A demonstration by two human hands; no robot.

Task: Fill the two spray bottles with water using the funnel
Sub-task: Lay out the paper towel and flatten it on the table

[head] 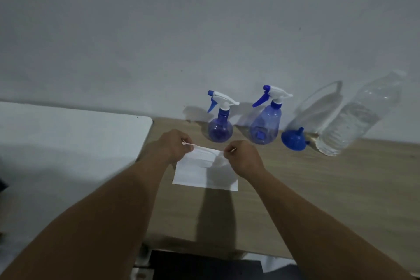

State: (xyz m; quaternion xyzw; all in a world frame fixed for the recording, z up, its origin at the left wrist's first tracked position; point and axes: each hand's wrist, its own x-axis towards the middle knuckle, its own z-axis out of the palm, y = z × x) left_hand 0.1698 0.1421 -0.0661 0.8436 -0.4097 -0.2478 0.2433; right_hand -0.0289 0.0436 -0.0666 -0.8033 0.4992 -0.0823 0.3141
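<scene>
Right now both hands are in the middle of the frame, above a white paper sheet (pixel 204 176) that lies on the wooden table (pixel 329 188). The left hand (pixel 173 143) and the right hand (pixel 244 157) each pinch one far corner of this sheet with curled fingers, and the far edge is lifted and folded toward the person. Behind the hands, close to the wall, the round spray bottle (pixel 220 126) stands upright with its white and blue spray head on. Just to its right stands the cone-shaped spray bottle (pixel 266 125), also with its head on. The blue funnel (pixel 293 141) rests further right with its spout pointing up, next to the big clear water bottle (pixel 354 118). At the left of the frame a white table (pixel 68 138) adjoins the wooden one.
</scene>
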